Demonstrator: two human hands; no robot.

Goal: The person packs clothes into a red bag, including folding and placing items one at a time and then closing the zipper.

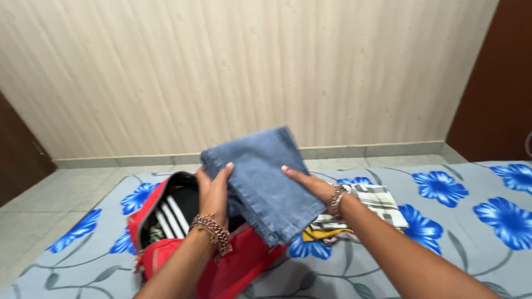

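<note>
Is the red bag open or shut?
Open. The red bag gapes at its top, showing black-and-white striped clothing inside; both hands hold folded jeans above it.

A flowered grey-blue bedsheet (443, 254) carries an open red bag (233, 266) and folded printed clothes (366, 207).

Blue jeans (266, 177), red bag (233, 266), blue-flowered grey sheet (454, 221).

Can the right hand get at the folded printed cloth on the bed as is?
Probably not yet: the right hand is holding the folded jeans, which overhang part of the printed cloth. Nothing else covers the cloth.
</note>
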